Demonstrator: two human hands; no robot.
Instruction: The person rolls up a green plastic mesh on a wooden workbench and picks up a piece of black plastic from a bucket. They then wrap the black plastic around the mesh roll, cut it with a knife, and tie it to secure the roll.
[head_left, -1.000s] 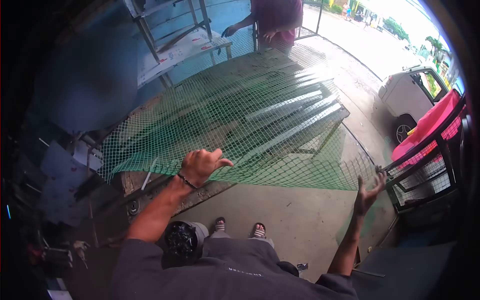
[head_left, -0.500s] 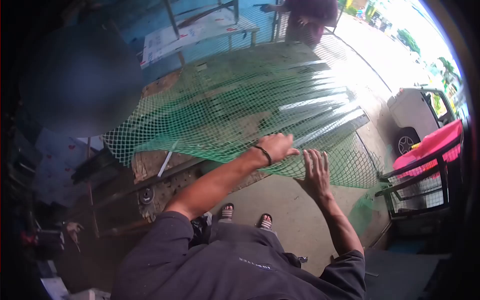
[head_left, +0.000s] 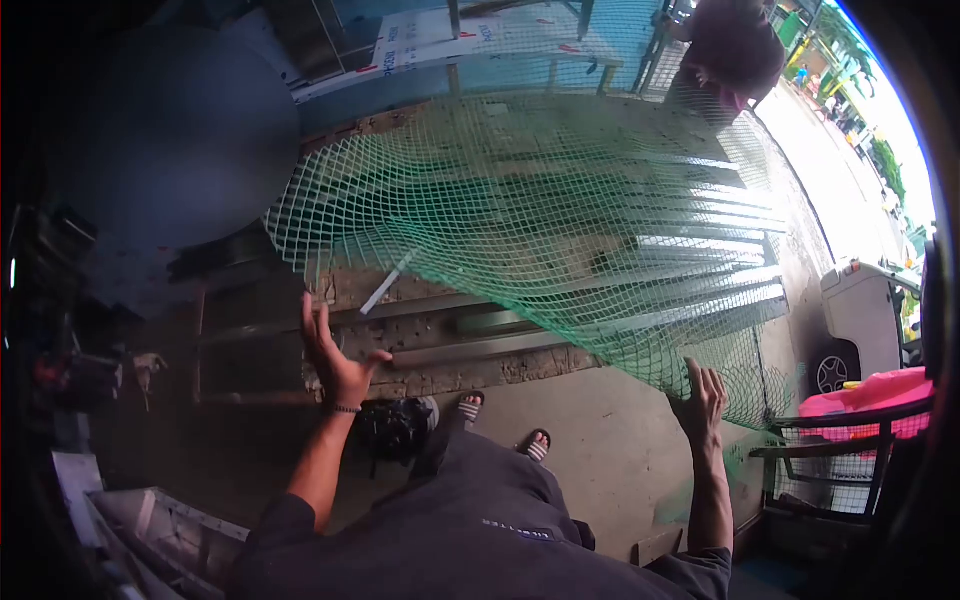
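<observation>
A wide sheet of green plastic mesh netting (head_left: 470,210) stretches in front of me, its near edge slanting down toward the right. My left hand (head_left: 338,365) is open, fingers spread and thumb apart, just below the net's left corner and holding nothing. At the net's near right edge, my right hand (head_left: 703,400) has its fingers bent over the mesh and seems to grip it; the thumb is partly hidden. Under the netting lie long metal bars (head_left: 700,255) and a worn wooden surface (head_left: 480,375). A thin pale strip (head_left: 387,285) lies near the left part of the net.
Another person (head_left: 730,50) in dark clothing stands at the far right end of the net. A metal frame with pink cloth (head_left: 870,395) is on the right, near a white vehicle (head_left: 860,310). A black bag (head_left: 395,428) sits by my feet, and a metal box (head_left: 165,530) stands lower left.
My left hand has moved from the net's middle edge to the far left, fingers spreading. My right hand has shifted right and down, and the net's near right edge hangs lower. The other person leans more.
</observation>
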